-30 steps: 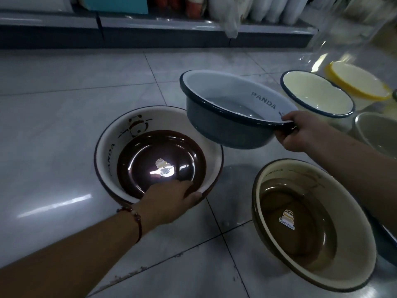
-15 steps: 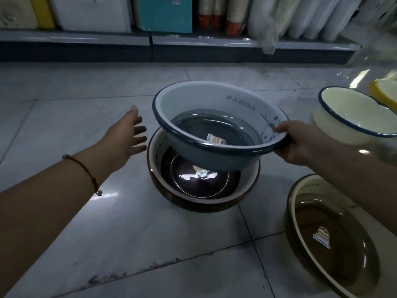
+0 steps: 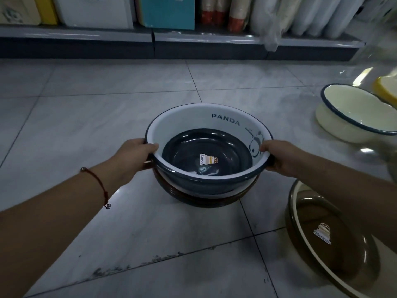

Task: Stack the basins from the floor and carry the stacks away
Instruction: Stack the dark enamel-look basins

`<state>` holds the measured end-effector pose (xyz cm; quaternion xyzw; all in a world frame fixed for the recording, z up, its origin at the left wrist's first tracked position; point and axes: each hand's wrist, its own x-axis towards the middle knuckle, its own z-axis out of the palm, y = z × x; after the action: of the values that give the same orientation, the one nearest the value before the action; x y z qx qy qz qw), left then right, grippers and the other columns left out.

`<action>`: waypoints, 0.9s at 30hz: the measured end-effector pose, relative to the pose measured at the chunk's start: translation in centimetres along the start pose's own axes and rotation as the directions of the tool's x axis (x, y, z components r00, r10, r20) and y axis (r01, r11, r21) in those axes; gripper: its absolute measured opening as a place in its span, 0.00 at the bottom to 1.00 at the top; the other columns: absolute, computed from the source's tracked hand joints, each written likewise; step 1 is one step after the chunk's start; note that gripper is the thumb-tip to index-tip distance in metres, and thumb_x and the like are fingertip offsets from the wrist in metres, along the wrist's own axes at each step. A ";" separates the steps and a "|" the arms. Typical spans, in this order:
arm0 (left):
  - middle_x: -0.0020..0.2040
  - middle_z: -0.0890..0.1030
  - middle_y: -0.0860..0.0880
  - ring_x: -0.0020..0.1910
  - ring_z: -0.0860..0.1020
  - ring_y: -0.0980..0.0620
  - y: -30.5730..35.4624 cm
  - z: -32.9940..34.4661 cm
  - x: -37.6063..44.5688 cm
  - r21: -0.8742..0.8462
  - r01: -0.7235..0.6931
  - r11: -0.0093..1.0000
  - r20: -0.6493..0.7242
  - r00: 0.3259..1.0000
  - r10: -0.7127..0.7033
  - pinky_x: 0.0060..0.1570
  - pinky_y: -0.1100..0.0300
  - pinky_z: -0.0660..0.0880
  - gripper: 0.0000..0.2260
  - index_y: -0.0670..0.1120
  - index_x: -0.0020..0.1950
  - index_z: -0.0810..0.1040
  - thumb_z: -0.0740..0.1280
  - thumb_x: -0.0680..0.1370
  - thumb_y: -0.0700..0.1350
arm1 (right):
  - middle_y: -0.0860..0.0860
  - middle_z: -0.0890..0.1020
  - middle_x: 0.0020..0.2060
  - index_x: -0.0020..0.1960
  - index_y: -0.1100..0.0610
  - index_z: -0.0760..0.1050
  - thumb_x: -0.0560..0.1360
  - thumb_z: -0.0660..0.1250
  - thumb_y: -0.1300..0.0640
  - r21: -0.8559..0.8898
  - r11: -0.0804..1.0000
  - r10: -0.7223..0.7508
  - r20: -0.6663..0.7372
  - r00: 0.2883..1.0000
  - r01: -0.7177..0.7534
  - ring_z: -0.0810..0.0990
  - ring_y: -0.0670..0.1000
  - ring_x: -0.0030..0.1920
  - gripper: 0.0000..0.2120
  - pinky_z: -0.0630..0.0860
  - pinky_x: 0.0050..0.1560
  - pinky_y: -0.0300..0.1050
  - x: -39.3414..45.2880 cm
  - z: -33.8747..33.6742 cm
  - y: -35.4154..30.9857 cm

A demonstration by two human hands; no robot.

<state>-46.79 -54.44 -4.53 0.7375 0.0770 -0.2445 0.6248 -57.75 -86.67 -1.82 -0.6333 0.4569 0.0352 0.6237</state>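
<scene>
Grey basin (image 3: pixel 206 134), nested in brown basin (image 3: pixel 206 200) on tiled floor (image 3: pixel 86 117); left hand (image 3: pixel 137 153) and right hand (image 3: pixel 277 155) each clamped on opposite rims.

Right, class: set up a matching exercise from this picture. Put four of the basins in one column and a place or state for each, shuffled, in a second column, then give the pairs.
Column one:
1. grey basin
2. brown basin
3. cream basin
4. olive basin

Column two:
A. alone on the floor, far right, near the shelf
B. bottom of the stack, on the floor
C. gripped at the rim by the left hand and right hand
D. near right, cut off by the frame edge

Pairs: 1-C, 2-B, 3-A, 4-D
</scene>
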 end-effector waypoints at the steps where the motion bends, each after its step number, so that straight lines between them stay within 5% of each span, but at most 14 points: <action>1: 0.54 0.82 0.41 0.51 0.82 0.45 -0.3 0.2 0.1 0.042 -0.012 0.999 -0.012 1.000 0.013 0.44 0.55 0.80 0.10 0.41 0.60 0.79 0.67 0.80 0.40 | 0.60 0.80 0.50 0.65 0.62 0.69 0.77 0.61 0.65 -0.071 0.997 -0.021 -0.020 1.000 0.020 0.81 0.56 0.45 0.16 0.80 0.33 0.47 0.3 0.0 0.2; 4: 0.51 0.82 0.43 0.45 0.79 0.49 -1.3 0.6 0.2 0.216 -0.063 0.974 -0.080 0.993 0.082 0.45 0.54 0.79 0.04 0.45 0.52 0.80 0.68 0.79 0.42 | 0.59 0.80 0.47 0.60 0.63 0.72 0.77 0.63 0.63 -0.327 0.940 -0.113 -0.045 0.993 0.092 0.81 0.55 0.42 0.13 0.79 0.34 0.45 1.1 0.3 1.3; 9: 0.52 0.81 0.46 0.42 0.76 0.55 -3.0 0.9 0.9 0.383 -0.138 0.913 -0.067 0.982 0.176 0.35 0.65 0.69 0.13 0.44 0.62 0.79 0.68 0.79 0.44 | 0.57 0.81 0.43 0.55 0.62 0.77 0.76 0.67 0.58 -0.589 0.786 -0.255 -0.031 0.967 0.188 0.79 0.52 0.38 0.10 0.75 0.32 0.41 3.0 0.7 3.8; 13: 0.44 0.79 0.49 0.38 0.75 0.54 -3.7 1.4 1.4 0.430 -0.132 0.893 -0.065 0.982 0.176 0.33 0.63 0.68 0.11 0.44 0.60 0.79 0.68 0.79 0.44 | 0.55 0.79 0.42 0.59 0.63 0.73 0.77 0.66 0.59 -0.548 0.819 -0.210 -0.016 0.977 0.168 0.77 0.51 0.37 0.13 0.77 0.33 0.43 3.9 1.0 4.6; 15: 0.48 0.80 0.48 0.42 0.76 0.53 -4.1 1.5 1.7 0.444 -0.144 0.885 -0.067 0.979 0.193 0.34 0.63 0.69 0.10 0.45 0.59 0.78 0.67 0.79 0.43 | 0.56 0.77 0.44 0.63 0.62 0.67 0.77 0.67 0.58 -0.498 0.855 -0.183 -0.035 0.983 0.141 0.77 0.52 0.40 0.18 0.79 0.39 0.49 4.1 1.4 4.9; 19: 0.48 0.79 0.48 0.42 0.76 0.52 -4.9 1.8 2.4 0.464 -0.188 0.866 -0.066 0.967 0.245 0.35 0.63 0.68 0.07 0.46 0.57 0.74 0.65 0.79 0.43 | 0.54 0.74 0.45 0.68 0.62 0.60 0.77 0.67 0.57 -0.457 0.879 -0.177 -0.059 0.982 0.131 0.76 0.51 0.41 0.24 0.76 0.33 0.44 4.7 1.8 5.2; 23: 0.43 0.75 0.50 0.40 0.75 0.50 -5.6 2.8 2.5 0.502 -0.198 0.842 -0.070 0.961 0.268 0.33 0.58 0.67 0.08 0.44 0.57 0.69 0.63 0.80 0.44 | 0.56 0.74 0.49 0.68 0.62 0.58 0.79 0.64 0.57 -0.465 0.874 -0.197 -0.068 0.978 0.144 0.76 0.52 0.46 0.23 0.78 0.44 0.49 5.4 2.0 5.3; 27: 0.48 0.77 0.42 0.43 0.77 0.41 -6.3 3.5 2.6 0.534 -0.202 0.821 -0.094 0.951 0.295 0.39 0.53 0.72 0.17 0.41 0.68 0.64 0.60 0.80 0.44 | 0.52 0.72 0.43 0.67 0.62 0.59 0.80 0.63 0.57 -0.499 0.846 -0.256 -0.074 0.964 0.186 0.75 0.49 0.42 0.21 0.77 0.46 0.49 5.9 1.9 5.8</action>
<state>-48.11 -56.95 -11.65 0.9001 -0.0351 -0.1075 0.4206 -56.95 -87.11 -10.24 -0.8193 0.3990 0.0333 0.4104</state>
